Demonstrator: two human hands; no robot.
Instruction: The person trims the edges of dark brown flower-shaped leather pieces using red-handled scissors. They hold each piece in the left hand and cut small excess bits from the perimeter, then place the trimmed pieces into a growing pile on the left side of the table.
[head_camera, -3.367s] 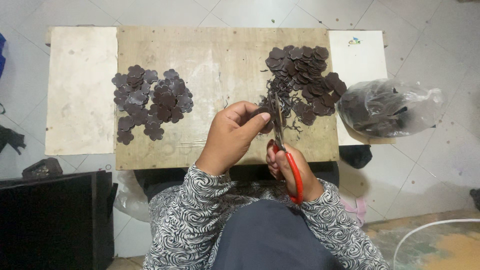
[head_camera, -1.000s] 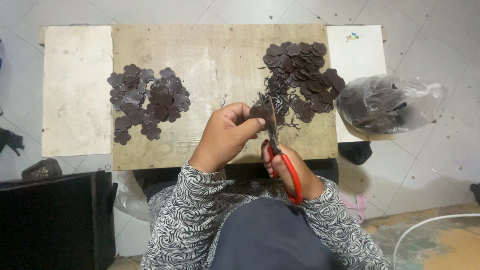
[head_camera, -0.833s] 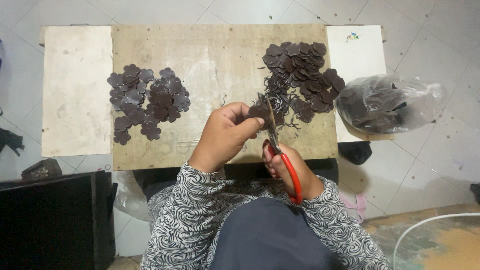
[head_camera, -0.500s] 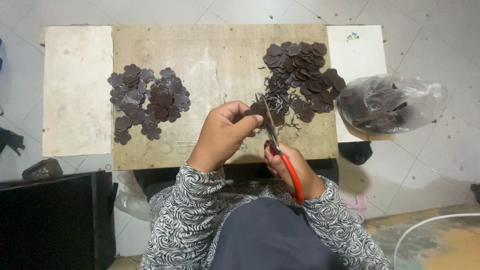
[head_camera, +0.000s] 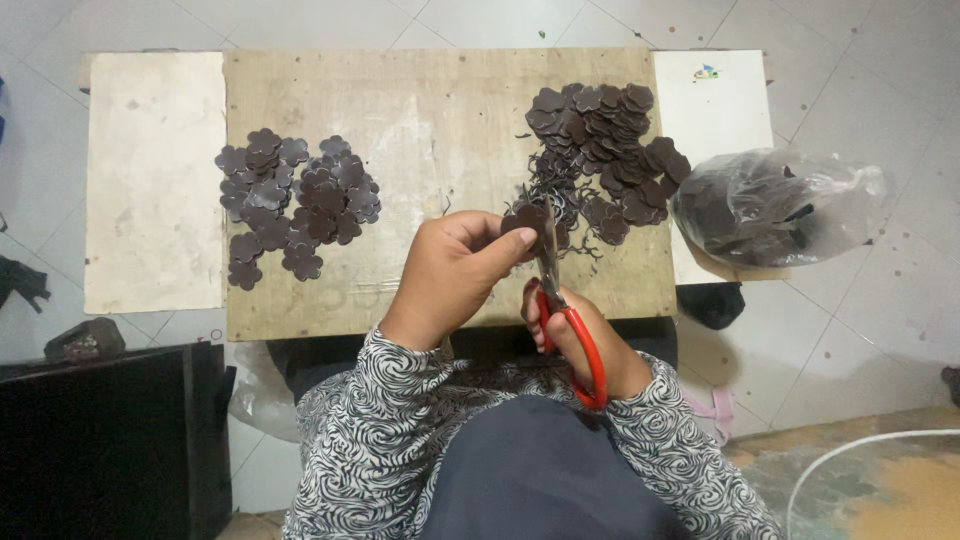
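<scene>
While you sit over the board, the stock reads from your lap outward as follows.

Sleeves: black-and-white swirl pattern, both forearms reaching forward over the near edge of the wooden board (head_camera: 440, 120).

Right hand (head_camera: 585, 335): nearest to you; fingers closed through the red loops of the scissors (head_camera: 560, 290), thumb side up.

Scissors, long axis: running from your right hand up and slightly left, tips ending at the held piece. Blades look nearly closed, though they are too thin in this view to be sure.

Left hand (head_camera: 455, 270): just beyond and left of the right; thumb and fingertips pinched narrow on one dark flower-shaped piece (head_camera: 525, 218).

Held piece: raised off the board, directly at the blade tips, so it lies right of your left fingers and ahead of your right hand. Your left hand is the nearer to it.

Scrap curls (head_camera: 560, 205): thin dark trimmings on the board just beyond the blades.

Right pile (head_camera: 610, 150): dark pieces heaped at the far right of the board.

Left pile (head_camera: 295, 200): similar flower shapes spread flat, well apart from both hands.

Plastic bag (head_camera: 780, 205): clear, holding more dark pieces, on the floor tiles to the right of the board.
</scene>
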